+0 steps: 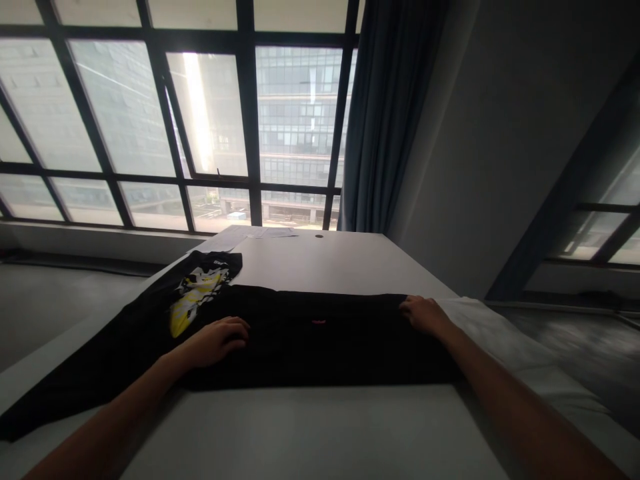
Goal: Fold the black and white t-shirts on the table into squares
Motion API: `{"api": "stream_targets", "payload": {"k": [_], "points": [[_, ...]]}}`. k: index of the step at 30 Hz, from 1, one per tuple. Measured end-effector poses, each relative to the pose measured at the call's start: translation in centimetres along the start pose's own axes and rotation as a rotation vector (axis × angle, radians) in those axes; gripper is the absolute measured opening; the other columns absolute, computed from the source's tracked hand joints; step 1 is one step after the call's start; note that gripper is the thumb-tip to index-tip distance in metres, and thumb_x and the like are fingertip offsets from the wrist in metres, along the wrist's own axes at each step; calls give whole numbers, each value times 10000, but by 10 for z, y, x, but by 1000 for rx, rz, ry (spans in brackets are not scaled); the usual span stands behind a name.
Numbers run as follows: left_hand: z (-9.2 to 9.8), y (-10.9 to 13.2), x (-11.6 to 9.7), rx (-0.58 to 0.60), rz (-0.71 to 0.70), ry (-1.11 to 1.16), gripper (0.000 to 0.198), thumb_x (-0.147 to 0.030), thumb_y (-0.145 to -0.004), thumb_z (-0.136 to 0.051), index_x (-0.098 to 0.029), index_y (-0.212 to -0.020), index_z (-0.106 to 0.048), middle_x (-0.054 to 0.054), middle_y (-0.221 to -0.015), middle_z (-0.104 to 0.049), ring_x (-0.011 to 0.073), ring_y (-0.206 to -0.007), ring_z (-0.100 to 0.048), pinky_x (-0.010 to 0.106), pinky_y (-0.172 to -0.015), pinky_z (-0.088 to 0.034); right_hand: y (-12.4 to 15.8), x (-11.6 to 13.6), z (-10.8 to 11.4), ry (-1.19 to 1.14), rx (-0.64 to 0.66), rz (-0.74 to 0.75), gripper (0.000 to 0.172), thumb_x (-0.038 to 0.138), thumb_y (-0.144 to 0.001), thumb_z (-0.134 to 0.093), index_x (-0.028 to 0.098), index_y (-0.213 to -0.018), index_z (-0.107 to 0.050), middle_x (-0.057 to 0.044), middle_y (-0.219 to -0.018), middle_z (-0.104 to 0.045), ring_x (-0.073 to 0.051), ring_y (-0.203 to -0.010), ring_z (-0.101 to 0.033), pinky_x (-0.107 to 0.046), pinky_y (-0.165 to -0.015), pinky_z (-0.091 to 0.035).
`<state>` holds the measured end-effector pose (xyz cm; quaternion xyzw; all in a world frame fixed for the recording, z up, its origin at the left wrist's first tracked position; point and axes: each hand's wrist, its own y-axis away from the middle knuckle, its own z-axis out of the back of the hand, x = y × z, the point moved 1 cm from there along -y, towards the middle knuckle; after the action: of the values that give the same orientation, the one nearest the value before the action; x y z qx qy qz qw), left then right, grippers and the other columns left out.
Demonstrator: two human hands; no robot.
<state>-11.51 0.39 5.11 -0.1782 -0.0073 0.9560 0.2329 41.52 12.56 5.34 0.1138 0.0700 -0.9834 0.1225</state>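
Observation:
A black garment (320, 353) is spread over the white table, with one long part running left to right and another slanting to the lower left. Its left part bears a yellow and white print (197, 293), and a small pink mark shows near the middle. My left hand (223, 341) rests on the cloth beside the print, fingers loosely bent and thumb apart, holding nothing. At the far right corner of the garment, my right hand (423, 313) has its fingers closed on the edge. Which kind of garment it is, I cannot tell.
The white table (320, 427) reaches toward the window. Papers (250, 232) lie at its far left, near a small round dark spot (319, 236). White cloth (520, 360) lies on the right side. A blue curtain (385, 120) hangs behind.

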Motion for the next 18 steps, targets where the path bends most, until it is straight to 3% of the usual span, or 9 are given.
{"api": "stream_targets", "payload": {"k": [3,7,12,15,18], "points": [[8,13,16,-62,186,-134,337,-450,-872,-505,-222,-1045,-683,91,-1170,-673,278,-1079,-635,397,-943,-479,23,6,2,-72,-57,-129,256,283,-902,-531,212,-1082,-699,-108,-1149,-669,-262,-1049,-623,-343,-800,-452],[16,36,37,-21,502,-242,397,-474,-797,-551,-185,-1027,-696,130,-1088,-713,328,-1002,-669,412,-836,-508,63,-4,-3,-166,93,-322,273,410,-874,-569,218,-1014,-703,-103,-1075,-707,-290,-978,-662,-344,-702,-469],[12,60,44,-34,557,-147,449,-524,-732,-583,-173,-981,-709,124,-1033,-740,310,-993,-678,356,-836,-509,98,-27,-17,-206,157,-485,326,483,-807,-625,192,-917,-722,-152,-993,-731,-348,-946,-680,-386,-685,-481],[8,72,47,-94,598,-134,468,-551,-680,-606,-180,-940,-719,132,-1025,-740,325,-995,-678,366,-837,-509,110,-37,-22,-323,87,-476,269,428,-753,-666,186,-852,-733,-140,-928,-743,-334,-903,-692,-377,-701,-485],[2,81,51,-180,626,-75,425,-518,-645,-613,-189,-891,-718,108,-921,-746,311,-919,-693,356,-809,-509,119,-44,-25,-583,-34,-422,254,425,-710,-674,180,-756,-722,-105,-804,-744,-292,-816,-693,-348,-693,-489]]}}
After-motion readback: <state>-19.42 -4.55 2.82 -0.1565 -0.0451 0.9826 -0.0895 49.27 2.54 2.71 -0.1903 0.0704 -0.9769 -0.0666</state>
